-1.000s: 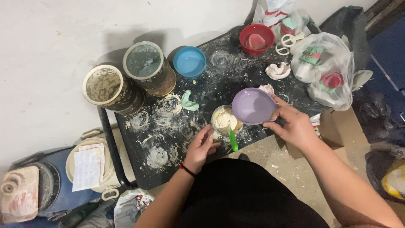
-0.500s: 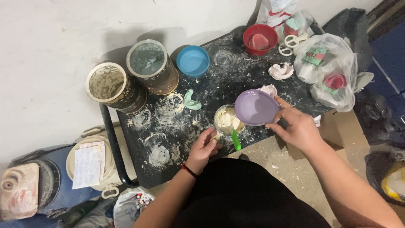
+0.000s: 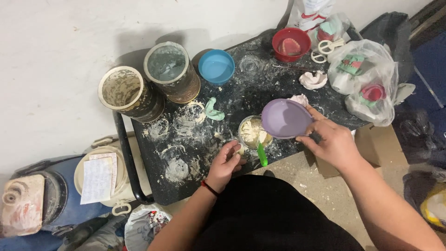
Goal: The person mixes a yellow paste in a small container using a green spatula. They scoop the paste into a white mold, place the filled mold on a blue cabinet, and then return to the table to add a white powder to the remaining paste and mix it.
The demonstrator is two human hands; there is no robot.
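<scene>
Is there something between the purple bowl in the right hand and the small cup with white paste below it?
Nothing visible. The right hand tilts the purple bowl right over the cup, its rim overlapping the cup's edge. The left hand is at the cup's near side, beside the green handle.

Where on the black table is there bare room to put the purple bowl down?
Free: the front-left stretch of the table, between the two tall cans and the left hand. Crowded: the back right around the red bowl, scissors and plastic bags.

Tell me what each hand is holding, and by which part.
The right hand holds the purple bowl by its near rim, tilted over the cup. The left hand touches the cup's base beside the green spatula; its grip is unclear.
</scene>
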